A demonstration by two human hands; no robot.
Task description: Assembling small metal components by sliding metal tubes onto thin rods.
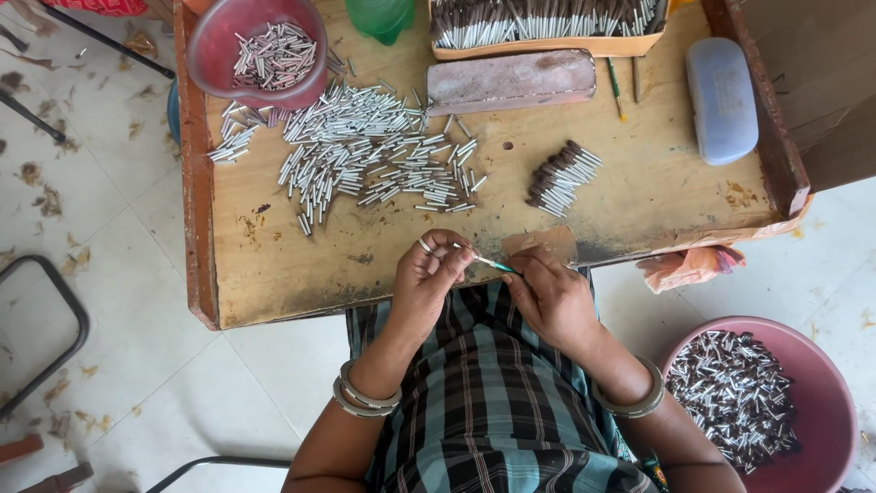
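- While sitting at the near edge of the wooden table [274,265], the person is bringing both hands together just over that edge, so the work is sitting close to the body and right under the eyes.
- The left hand [429,274] is pinching a small silver tube [464,250] between thumb and fingers, its grip clamped on the tube and holding it level, probably to keep the open end facing the other hand.
- The right hand [547,294] is closing its grip on a thin green-tipped stick [497,266], pointing it at the tube's end; stick and tube are meeting just above the table's near edge.
- Farther in on the table, a loose spread of silver tubes [365,155] is lying within easy reach of the left hand, likely as stock to pick from.
- To the right of that spread, a small stack of dark-ended tubes [561,178] is lying neatly side by side, seemingly kept apart from the plain ones.
- At the table's far left corner, a pink bowl [219,46] is holding more silver tubes.
- Off the table's right end, on the floor, a pink basin [821,402] is holding a heap of dark-ended pieces beside the person's right arm.
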